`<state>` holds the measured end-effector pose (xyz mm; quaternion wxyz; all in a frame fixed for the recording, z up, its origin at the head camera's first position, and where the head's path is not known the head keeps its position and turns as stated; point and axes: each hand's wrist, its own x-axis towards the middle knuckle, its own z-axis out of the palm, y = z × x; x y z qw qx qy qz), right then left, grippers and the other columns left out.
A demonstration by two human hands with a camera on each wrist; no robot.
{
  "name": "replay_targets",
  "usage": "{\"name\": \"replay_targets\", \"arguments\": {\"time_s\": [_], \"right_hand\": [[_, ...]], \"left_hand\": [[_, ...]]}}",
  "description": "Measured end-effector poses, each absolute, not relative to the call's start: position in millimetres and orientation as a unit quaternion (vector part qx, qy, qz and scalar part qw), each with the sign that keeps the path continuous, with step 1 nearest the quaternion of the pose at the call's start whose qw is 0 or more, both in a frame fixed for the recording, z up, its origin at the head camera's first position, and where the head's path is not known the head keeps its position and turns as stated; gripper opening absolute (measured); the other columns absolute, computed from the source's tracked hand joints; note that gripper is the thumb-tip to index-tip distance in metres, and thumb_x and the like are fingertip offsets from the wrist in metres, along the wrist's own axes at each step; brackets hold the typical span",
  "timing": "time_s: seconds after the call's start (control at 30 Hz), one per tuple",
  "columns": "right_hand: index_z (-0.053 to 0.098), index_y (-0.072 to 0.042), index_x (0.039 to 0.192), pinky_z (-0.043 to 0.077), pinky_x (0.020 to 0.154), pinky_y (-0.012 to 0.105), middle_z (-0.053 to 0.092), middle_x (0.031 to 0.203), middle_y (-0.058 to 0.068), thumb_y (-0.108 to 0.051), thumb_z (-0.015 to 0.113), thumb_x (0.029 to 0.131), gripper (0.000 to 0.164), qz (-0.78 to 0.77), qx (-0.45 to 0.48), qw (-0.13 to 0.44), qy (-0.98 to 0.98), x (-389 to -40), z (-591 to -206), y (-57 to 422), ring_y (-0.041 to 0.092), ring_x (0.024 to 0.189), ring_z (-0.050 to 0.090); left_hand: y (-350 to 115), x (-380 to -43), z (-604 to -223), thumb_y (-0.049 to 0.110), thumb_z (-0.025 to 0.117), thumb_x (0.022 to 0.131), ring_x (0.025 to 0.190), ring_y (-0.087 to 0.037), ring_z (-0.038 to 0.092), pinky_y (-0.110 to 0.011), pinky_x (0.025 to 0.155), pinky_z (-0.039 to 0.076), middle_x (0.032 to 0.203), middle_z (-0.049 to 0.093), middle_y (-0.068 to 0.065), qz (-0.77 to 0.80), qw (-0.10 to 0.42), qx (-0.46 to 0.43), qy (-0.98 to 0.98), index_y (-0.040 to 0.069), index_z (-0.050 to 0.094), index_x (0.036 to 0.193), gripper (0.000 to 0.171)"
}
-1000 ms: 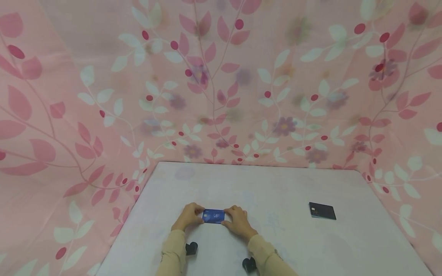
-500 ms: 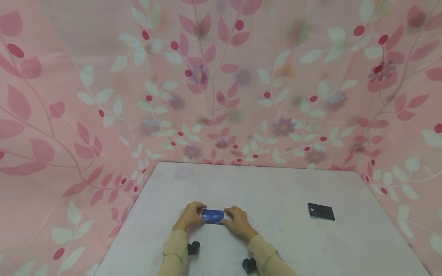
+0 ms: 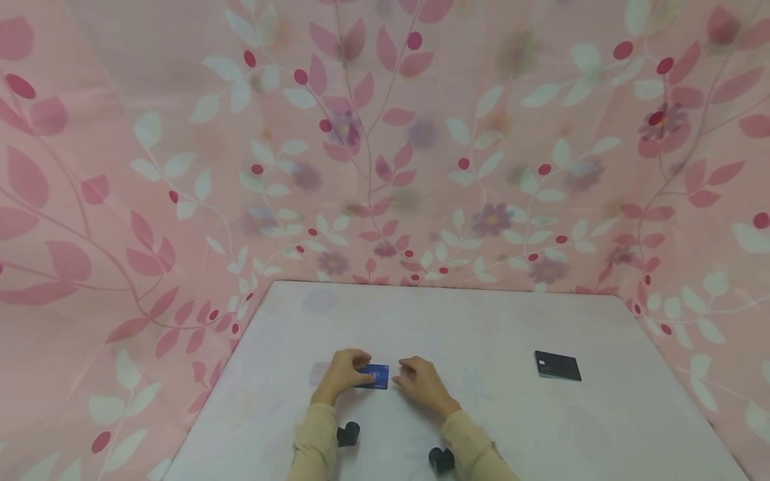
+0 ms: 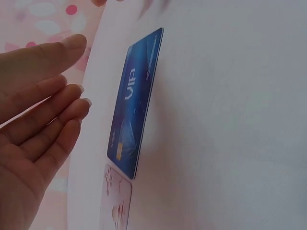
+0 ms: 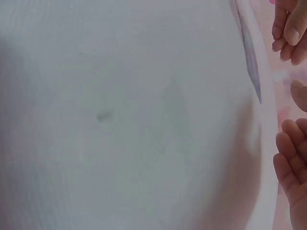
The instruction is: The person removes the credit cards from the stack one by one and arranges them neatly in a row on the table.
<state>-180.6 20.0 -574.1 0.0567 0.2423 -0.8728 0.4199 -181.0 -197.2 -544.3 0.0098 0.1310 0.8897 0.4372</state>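
While left hand [image 3: 345, 369] and right hand [image 3: 423, 383] hover wide near blue card [image 3: 381, 375], white tabletop [image 3: 463, 321], flowered drapes [image 3: 415, 207]

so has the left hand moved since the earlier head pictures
Yes. Judged against the black card lying on the table, the left hand has shifted rightward in the head view, closer to that card.

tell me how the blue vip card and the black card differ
The blue VIP card shows large pale lettering; on the black card no lettering is legible. In the head view, the blue VIP card is partly covered by the left hand, while the black card is unobstructed and lies more slanted. Both are rectangular with a small chip-like patch.
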Motion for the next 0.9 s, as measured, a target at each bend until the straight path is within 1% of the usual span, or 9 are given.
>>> {"name": "replay_targets", "arguments": {"time_s": [0.13,0.23,0.53,0.7,0.9], "right_hand": [[0.064,0.007,0.109,0.052,0.078,0.036,0.066,0.095,0.012,-0.018,0.073,0.081,0.039,0.423,0.234,0.035,-0.875,-181.2,-568.3,26.9,0.024,0.087,0.063],[0.063,0.008,0.109,0.053,0.078,0.038,0.067,0.097,0.015,-0.018,0.073,0.081,0.04,0.433,0.236,0.027,-0.87,-181.4,-565.1,32.4,0.027,0.089,0.064],[0.062,0.008,0.11,0.053,0.08,0.04,0.066,0.102,0.018,-0.019,0.073,0.081,0.041,0.438,0.24,-0.015,-0.866,-178.0,-557.0,51.7,0.029,0.091,0.065],[0.063,0.008,0.107,0.052,0.08,0.04,0.067,0.1,0.017,-0.017,0.074,0.08,0.039,0.442,0.236,-0.019,-0.865,-177.2,-553.5,62.8,0.029,0.089,0.065],[0.064,0.009,0.105,0.053,0.078,0.04,0.067,0.099,0.018,-0.016,0.075,0.079,0.038,0.448,0.233,-0.01,-0.863,-177.5,-550.5,75.2,0.027,0.088,0.065]], "left_hand": [[-192.5,-177.4,-542.1,0.009,0.08,0.07,0.092,-0.036,0.065,-0.044,0.082,0.052,0.099,0.067,-0.024,0.452,0.015,0.128,0.882,-0.011,0.064,0.103,0.042],[-189.3,-175.8,-540.5,0.009,0.08,0.07,0.093,-0.037,0.065,-0.046,0.082,0.051,0.101,0.066,-0.025,0.46,0.016,0.134,0.877,-0.012,0.063,0.105,0.044],[-173.5,-176.0,-544.2,0.013,0.081,0.071,0.096,-0.035,0.065,-0.042,0.083,0.052,0.104,0.066,-0.024,0.473,0.031,0.146,0.868,-0.01,0.062,0.109,0.048],[-162.2,-177.1,-544.7,0.015,0.082,0.07,0.094,-0.035,0.066,-0.041,0.082,0.053,0.103,0.067,-0.023,0.468,0.018,0.159,0.869,-0.01,0.063,0.106,0.048],[-149.5,-181.7,-546.1,0.016,0.082,0.07,0.092,-0.032,0.066,-0.041,0.08,0.053,0.1,0.068,-0.02,0.462,0.012,0.166,0.871,-0.008,0.065,0.104,0.045]]}}
